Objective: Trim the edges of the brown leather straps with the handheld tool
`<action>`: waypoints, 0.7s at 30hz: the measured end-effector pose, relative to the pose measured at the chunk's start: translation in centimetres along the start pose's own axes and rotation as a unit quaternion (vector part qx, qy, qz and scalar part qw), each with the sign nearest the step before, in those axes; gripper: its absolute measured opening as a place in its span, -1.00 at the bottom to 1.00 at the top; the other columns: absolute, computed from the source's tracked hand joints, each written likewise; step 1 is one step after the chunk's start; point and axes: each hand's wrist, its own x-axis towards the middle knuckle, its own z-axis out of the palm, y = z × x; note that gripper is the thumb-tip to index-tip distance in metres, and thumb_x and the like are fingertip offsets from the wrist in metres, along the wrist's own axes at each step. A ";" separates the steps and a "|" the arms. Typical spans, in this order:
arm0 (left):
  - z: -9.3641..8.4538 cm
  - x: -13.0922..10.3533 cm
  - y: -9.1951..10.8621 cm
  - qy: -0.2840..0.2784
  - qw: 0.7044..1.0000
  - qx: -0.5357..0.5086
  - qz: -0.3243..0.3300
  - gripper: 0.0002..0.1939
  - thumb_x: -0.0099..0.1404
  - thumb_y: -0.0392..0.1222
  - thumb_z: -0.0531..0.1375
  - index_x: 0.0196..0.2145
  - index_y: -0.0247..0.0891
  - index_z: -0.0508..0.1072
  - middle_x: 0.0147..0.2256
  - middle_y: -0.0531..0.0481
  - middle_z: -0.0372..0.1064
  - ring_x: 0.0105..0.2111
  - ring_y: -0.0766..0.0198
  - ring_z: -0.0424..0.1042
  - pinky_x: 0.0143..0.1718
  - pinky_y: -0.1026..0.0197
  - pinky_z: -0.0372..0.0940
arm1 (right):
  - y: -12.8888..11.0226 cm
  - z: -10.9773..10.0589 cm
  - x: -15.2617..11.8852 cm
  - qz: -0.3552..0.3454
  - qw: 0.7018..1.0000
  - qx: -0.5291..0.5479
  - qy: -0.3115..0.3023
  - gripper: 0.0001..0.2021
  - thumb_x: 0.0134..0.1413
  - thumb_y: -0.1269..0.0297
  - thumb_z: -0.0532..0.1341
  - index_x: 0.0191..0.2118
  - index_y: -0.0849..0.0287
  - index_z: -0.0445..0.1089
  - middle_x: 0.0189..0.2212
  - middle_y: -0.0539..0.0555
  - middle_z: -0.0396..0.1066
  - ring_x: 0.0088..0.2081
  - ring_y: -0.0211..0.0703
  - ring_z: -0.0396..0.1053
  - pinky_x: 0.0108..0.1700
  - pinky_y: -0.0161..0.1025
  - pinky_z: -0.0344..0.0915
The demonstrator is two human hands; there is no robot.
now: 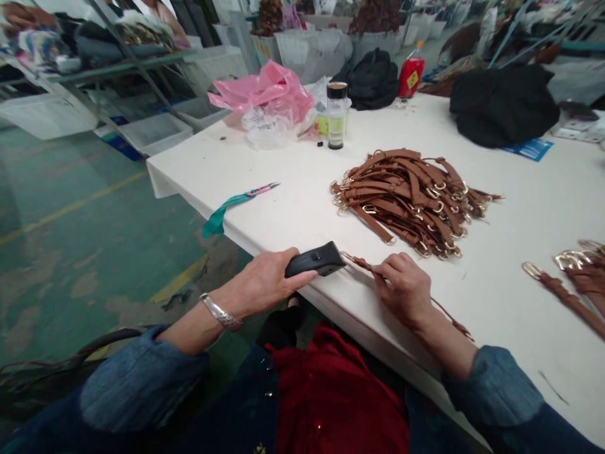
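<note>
I have my left grip (265,280) clamped around a black handheld device (314,260), its broad end just beside the buckle (346,255) of a brown strap (362,263). My right grip (406,287) pinches that strap behind the buckle; I should steady both and keep the buckle visible. Beyond the right grip, a strap pile (411,189) on the desk (293,208) could snag it; beyond the left lies a pink pointed tool (262,189).

We had the strap pile (406,189) on the table (293,170), more straps (583,287) right of it, nearer us | pen-like tool (261,190) left, near the edge | jar (336,120) behind, plastic bags (274,98) left of it | bottle (411,72) farther back, just right of the backpack (373,81)
</note>
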 end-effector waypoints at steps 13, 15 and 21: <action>1.0 0.8 0.0 -0.050 0.999 -0.011 0.003 -0.50 0.22 0.27 -0.03 -0.32 -0.24 0.37 -0.47 -0.05 0.39 -0.47 0.20 0.35 -0.47 0.24 0.10 | -1.7 0.4 0.1 0.011 0.998 0.028 -0.058 -0.84 0.11 0.20 0.16 -0.26 0.08 0.45 -0.36 0.08 0.35 -0.27 -0.12 0.22 -0.26 -0.20 0.11; 1.0 0.8 0.1 -0.053 0.999 -0.012 0.001 -0.50 0.22 0.27 -0.03 -0.31 -0.24 0.37 -0.45 -0.06 0.40 -0.46 0.19 0.35 -0.47 0.23 0.10 | -1.9 0.5 0.1 -0.034 0.998 -0.030 -0.042 -0.80 0.16 0.18 0.11 -0.28 0.10 0.45 -0.36 0.10 0.35 -0.28 -0.11 0.20 -0.27 -0.18 0.05; 1.0 0.8 0.5 -0.062 0.998 -0.014 -0.010 -0.49 0.22 0.27 -0.03 -0.31 -0.25 0.38 -0.45 -0.06 0.40 -0.46 0.21 0.35 -0.47 0.24 0.11 | -1.8 1.3 0.1 -0.087 0.992 -0.076 -0.048 -0.76 0.23 0.30 0.03 -0.34 0.12 0.42 -0.42 0.09 0.31 -0.33 -0.14 0.13 -0.30 -0.18 -0.02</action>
